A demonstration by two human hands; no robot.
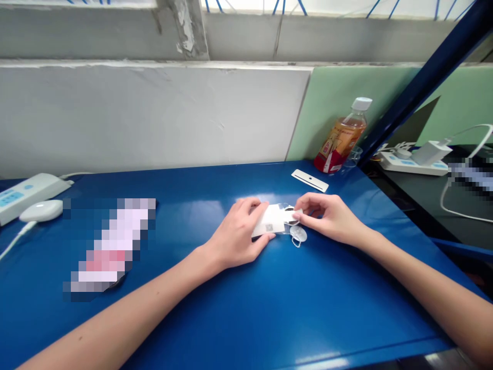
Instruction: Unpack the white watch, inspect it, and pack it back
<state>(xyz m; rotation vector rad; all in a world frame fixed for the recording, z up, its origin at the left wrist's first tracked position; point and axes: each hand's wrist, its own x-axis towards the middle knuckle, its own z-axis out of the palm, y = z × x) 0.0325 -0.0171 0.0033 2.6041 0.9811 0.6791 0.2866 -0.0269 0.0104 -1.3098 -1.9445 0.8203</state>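
Observation:
On the blue table, my left hand point(241, 228) grips a small white packet point(272, 220) printed with a square code, its thumb along the near edge and its fingers over the far side. At the packet's right end, my right hand point(327, 215) pinches a narrow white strip point(289, 216) between thumb and fingertips. Clear plastic shows around that end; how the strip joins the packet is too small to make out. Just below lies a round translucent tag point(299, 234) with a little loop of string or chain, apart from the fingertips.
A white slotted card point(310, 181) lies beyond my right hand, before a tilted drink bottle point(342, 139) against the green panel. At left are a blurred-out phone-like object point(113, 244), a white plug point(41, 210) and a power strip point(33, 192). Another power strip point(408, 162) is at right.

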